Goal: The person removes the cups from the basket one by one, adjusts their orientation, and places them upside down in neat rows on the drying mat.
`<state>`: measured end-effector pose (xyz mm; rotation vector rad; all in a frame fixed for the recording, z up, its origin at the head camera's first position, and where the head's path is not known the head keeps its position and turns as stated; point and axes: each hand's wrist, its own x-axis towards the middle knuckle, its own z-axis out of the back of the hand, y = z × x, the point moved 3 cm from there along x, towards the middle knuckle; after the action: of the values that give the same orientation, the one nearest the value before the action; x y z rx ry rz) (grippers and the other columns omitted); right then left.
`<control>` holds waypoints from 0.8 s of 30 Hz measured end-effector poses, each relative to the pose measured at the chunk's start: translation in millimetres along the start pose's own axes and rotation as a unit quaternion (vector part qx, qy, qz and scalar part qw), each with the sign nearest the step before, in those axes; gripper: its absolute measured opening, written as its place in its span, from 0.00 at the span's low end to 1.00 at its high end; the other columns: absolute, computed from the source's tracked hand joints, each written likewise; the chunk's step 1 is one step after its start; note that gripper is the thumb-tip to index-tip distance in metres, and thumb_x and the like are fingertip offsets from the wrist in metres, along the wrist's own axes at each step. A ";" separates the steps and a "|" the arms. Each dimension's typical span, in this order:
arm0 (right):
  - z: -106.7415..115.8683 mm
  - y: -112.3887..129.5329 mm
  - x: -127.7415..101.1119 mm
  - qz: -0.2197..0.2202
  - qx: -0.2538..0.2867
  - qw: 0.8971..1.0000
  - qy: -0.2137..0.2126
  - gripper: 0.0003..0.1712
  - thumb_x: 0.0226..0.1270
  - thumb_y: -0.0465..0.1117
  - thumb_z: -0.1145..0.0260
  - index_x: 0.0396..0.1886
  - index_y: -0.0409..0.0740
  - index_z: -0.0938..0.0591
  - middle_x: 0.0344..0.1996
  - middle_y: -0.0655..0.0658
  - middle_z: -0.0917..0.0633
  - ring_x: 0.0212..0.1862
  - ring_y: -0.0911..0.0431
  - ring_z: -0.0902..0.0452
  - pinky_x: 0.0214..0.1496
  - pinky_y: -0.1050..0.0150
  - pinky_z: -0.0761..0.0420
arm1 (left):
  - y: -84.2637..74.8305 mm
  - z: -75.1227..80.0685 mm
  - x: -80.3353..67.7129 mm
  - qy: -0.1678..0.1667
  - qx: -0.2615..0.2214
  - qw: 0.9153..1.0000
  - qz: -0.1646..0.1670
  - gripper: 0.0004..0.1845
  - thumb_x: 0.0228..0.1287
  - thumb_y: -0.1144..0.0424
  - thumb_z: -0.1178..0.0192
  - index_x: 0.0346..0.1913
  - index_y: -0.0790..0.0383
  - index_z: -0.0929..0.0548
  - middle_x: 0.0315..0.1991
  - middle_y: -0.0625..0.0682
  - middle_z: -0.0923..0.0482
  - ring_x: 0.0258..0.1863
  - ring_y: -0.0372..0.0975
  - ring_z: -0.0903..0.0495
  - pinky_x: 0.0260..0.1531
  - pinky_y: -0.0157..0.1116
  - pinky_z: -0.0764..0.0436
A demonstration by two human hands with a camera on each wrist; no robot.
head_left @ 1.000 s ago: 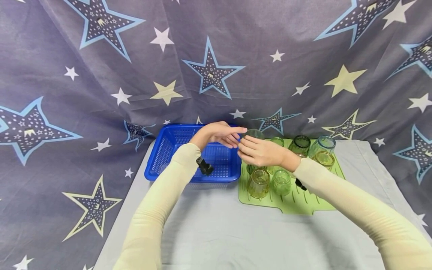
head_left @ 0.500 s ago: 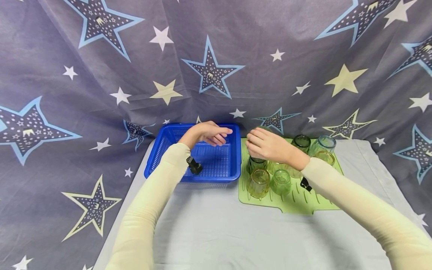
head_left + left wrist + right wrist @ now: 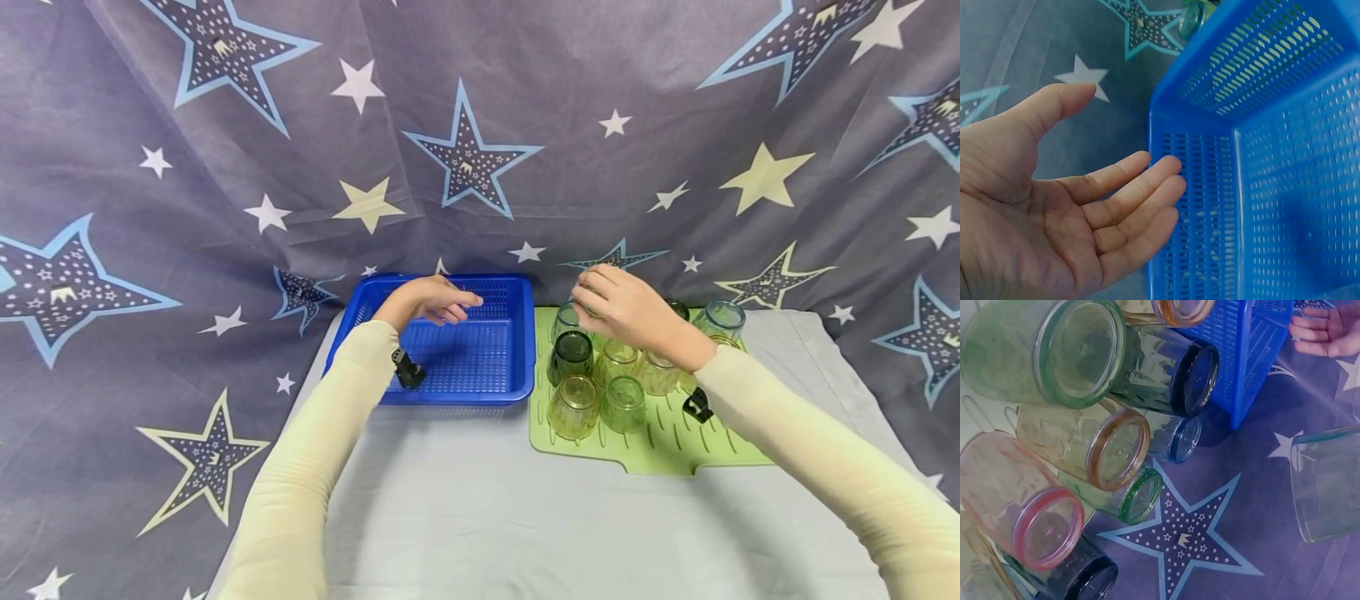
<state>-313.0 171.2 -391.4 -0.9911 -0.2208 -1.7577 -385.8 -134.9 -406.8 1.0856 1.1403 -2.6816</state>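
My left hand point(image 3: 433, 300) hovers over the back left of the blue plastic basket point(image 3: 517, 350), fingers straight and palm empty point(image 3: 1085, 219). My right hand point(image 3: 615, 307) is above the back row of glasses on the green ribbed mat point(image 3: 675, 450), fingers curled. In the right wrist view a clear glass point(image 3: 1329, 481) hangs close to the camera, seemingly in that hand; the head view hides it. A dark green glass point(image 3: 572, 354) stands upside down at the mat's left edge, with a yellow glass point(image 3: 573, 406) and a green glass point(image 3: 624, 404) in front.
Several more glasses crowd the mat upside down, among them a blue-tinted glass point(image 3: 723, 318) at the back right. The basket point(image 3: 1272, 187) holds nothing visible. A pale sheet point(image 3: 480, 517) covers the table; star-printed cloth point(image 3: 480, 167) hangs behind.
The dark green glass, held between both hands a second ago, now stands on the mat. My left hand drew back left over the basket; my right hand moved to the back row.
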 end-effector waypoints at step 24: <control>21.6 -11.8 -33.8 -0.072 -0.001 0.997 -0.007 0.10 0.64 0.34 0.41 0.36 0.33 0.15 0.33 0.39 0.16 0.34 0.46 0.23 0.37 0.56 0.17 | 67.7 40.0 -7.0 -0.043 0.093 0.987 0.121 0.34 0.66 0.46 0.36 0.67 0.67 0.25 0.47 0.58 0.14 0.45 0.44 0.15 0.50 0.40 0.16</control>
<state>-308.6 212.2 -397.9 -1.0098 -0.3066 -1.8827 -384.9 -211.7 -425.0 1.0428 0.7038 -2.6506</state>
